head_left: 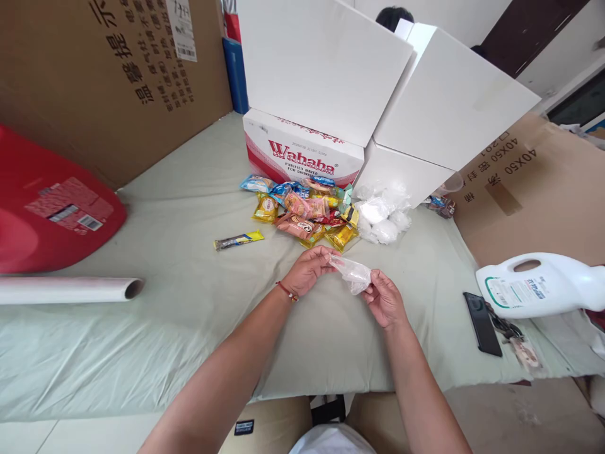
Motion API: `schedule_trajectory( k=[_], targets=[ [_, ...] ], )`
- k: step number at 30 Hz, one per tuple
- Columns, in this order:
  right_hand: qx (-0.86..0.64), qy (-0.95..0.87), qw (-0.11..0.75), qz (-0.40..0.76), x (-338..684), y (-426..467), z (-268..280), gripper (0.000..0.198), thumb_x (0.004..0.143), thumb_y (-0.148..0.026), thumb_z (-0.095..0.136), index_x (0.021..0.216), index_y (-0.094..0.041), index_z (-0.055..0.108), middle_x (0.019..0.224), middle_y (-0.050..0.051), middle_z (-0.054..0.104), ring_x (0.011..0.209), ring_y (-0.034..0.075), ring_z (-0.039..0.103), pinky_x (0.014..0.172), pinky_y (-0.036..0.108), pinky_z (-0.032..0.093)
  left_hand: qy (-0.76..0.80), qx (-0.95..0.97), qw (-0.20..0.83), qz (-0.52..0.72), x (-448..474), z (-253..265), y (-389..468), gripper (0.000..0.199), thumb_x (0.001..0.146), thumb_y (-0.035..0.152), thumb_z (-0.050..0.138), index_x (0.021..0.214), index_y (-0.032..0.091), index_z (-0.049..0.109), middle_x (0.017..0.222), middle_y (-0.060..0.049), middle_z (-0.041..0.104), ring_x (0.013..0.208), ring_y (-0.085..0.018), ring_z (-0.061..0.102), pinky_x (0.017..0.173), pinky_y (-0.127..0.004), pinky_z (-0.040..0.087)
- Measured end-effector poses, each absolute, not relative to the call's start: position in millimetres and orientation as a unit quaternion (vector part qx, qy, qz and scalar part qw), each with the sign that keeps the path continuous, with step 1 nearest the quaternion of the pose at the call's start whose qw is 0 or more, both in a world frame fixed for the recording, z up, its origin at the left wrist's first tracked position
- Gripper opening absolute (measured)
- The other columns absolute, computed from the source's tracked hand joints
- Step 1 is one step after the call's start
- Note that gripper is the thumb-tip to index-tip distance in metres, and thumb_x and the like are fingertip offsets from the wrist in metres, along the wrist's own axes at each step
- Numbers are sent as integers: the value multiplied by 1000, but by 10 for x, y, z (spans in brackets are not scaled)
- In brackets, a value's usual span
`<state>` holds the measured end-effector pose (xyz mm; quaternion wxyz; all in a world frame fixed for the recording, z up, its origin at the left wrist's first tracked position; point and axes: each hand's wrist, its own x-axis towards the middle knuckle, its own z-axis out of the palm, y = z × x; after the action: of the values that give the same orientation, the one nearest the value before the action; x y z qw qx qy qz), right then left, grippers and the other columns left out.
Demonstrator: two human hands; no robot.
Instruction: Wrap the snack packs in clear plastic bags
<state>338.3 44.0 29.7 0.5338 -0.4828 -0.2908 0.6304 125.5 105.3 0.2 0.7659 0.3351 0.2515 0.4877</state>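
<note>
A clear plastic bag (355, 275), crumpled and thin, is stretched between my two hands above the cloth. My left hand (309, 272) pinches its left end, a red bracelet on the wrist. At the bag's right end, my right hand (384, 299) grips it between thumb and fingers. Just beyond lies a heap of wrapped snacks (297, 225) in yellow, blue, pink and brown packets. Touching the heap on its right is a pile of crumpled clear plastic bags (384, 217). One thin yellow-and-dark snack stick (239, 240) lies apart on the left.
A Wahaha carton (302, 151) and white boxes (326, 69) stand behind the snacks. Left are a red jug (51, 202), a white tube (70, 290) and a large cardboard box (142, 82). Right are a white detergent bottle (543, 285), a phone (482, 323) and another carton (534, 189).
</note>
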Motion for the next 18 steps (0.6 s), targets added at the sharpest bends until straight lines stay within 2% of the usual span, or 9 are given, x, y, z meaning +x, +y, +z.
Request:
schedule_trajectory(
  k=[3,6,9,11,13,15,17,18],
  targets=[
    [-493,-303,540,611,3348,342,263,43,73,-50,86,74,-21,54,70,-4,45,57,8,36,45,20,28,282,360,761,460,1300,21,1016,47,76,58,79,88,17,59,99,-5,69,83,-15,66,78,-32,56],
    [-509,-321,552,578,3268,327,237,47,72,-55,84,75,-22,50,69,-4,44,56,9,36,45,21,28,335,414,716,452,1380,39,918,54,82,70,66,97,20,52,98,-3,67,72,-12,65,61,-25,53],
    [-515,-342,539,571,3189,349,249,47,72,-57,83,76,-23,50,66,-5,44,55,10,37,46,22,30,388,458,675,428,1456,31,793,53,83,64,68,109,22,47,77,4,63,53,-9,56,47,-20,42],
    [-516,-368,524,569,3134,351,261,47,75,-61,79,76,-23,51,64,-5,45,56,11,41,48,23,35,397,473,678,399,1496,4,734,50,80,53,75,108,21,48,66,8,57,46,-8,51,44,-20,39],
    [-510,-407,525,546,3073,335,260,46,79,-66,73,83,-24,54,72,-2,54,65,14,52,57,26,45,388,458,698,389,1527,-31,712,45,74,44,80,99,20,50,69,7,57,47,-7,51,45,-20,39],
    [-509,-456,533,500,3016,309,240,52,74,-65,78,99,-24,59,95,3,65,87,19,61,74,32,53,378,413,718,413,1544,-61,726,44,69,40,82,90,20,49,75,6,59,49,-6,53,46,-20,40],
    [-528,-487,528,453,2983,286,212,64,64,-57,87,113,-25,61,115,7,65,107,22,61,86,35,54,358,374,735,438,1538,-80,760,47,64,37,85,88,20,49,76,7,58,50,-5,52,48,-19,40],
    [-547,-486,523,437,2984,278,201,64,62,-53,89,113,-24,62,115,8,66,108,23,60,88,36,54,344,362,748,436,1522,-83,780,48,61,35,86,88,20,49,74,7,57,50,-4,52,48,-18,40]
  ],
)
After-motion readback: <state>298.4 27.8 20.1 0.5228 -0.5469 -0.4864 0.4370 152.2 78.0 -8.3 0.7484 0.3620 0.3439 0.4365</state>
